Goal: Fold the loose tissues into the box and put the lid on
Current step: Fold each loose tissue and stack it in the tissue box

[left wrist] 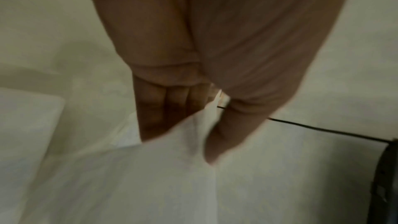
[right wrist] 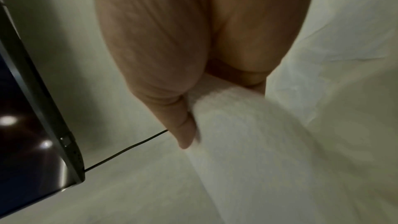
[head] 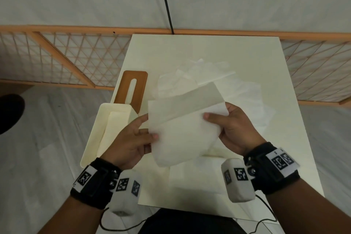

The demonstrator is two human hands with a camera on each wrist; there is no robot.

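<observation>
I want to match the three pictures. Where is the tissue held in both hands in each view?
Head: the tissue is at centre, held between left hand and right hand.
Left wrist: lower centre, pinched under the thumb.
Right wrist: lower right, beside the thumb.
Shared landmark: the cream table, also behind the hand in both wrist views.

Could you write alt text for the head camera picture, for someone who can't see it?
Two hands, the left hand and right hand, hold a white tissue by its sides above a cream table. An open cream tissue box sits at the left with its brown slotted lid beside it, and more loose tissues lie behind.
</observation>
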